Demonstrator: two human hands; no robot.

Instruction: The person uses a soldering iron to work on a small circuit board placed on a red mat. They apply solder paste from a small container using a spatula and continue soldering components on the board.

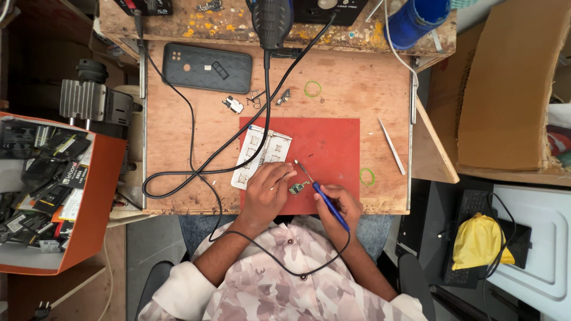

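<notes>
Your right hand [340,205] grips the blue-handled soldering iron [324,199], its tip reaching toward 11 o'clock. Your left hand [269,189] pinches the small green circuit board [297,188] on the red rubber mat [333,151]. I judge a slip could burn those fingertips or the black cable [196,172] at 9 o'clock.

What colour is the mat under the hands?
The mat is red, seen best in the head view.

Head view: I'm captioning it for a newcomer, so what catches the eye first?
The red mat mid-bench stands out. On its near edge the left hand steadies a small green board while the right hand holds a blue-handled soldering iron to it. A dark phone lies at the back left.
</notes>
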